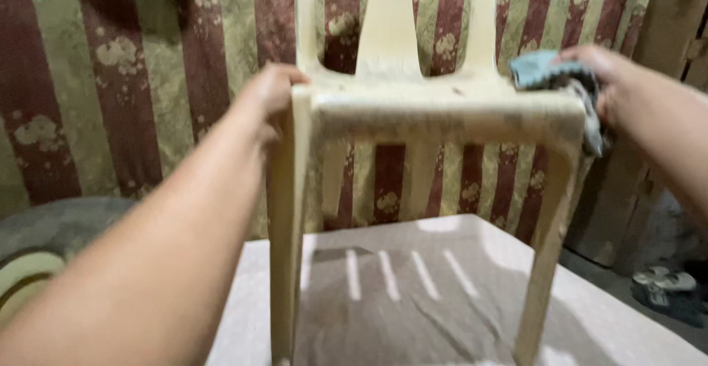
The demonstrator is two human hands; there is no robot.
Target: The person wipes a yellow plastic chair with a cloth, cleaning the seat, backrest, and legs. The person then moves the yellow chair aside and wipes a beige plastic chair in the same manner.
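Cream plastic chair (413, 108) stands upright on a pale mat or sheet (457, 292) spread on the floor, front legs near the mat's close edge, seat front edge facing the camera, slatted back rising toward the striped floral curtain (147, 78) behind. Seat edge looks grimy and scuffed. Step in hand, as judged: wiping the seat, with the cleaning at the seat's right rear corner. Right hand (601, 78) is closed around a bunched blue-grey cloth (553, 74), pressing it onto that corner; a tail of cloth hangs down past the seat's right side. Left hand (269, 97) grips the seat's left front corner above the leg, fingers curled over the edge, steadying the chair. Both forearms are extended forward and apart, the left one low and close to the camera, the right one coming in from the right edge. Next move likely calls for drawing the cloth along the seat edge while the left hand holds firm. Sandals (664, 281) lie on the floor off the mat's right edge; a round grey object (51, 233) sits at left.
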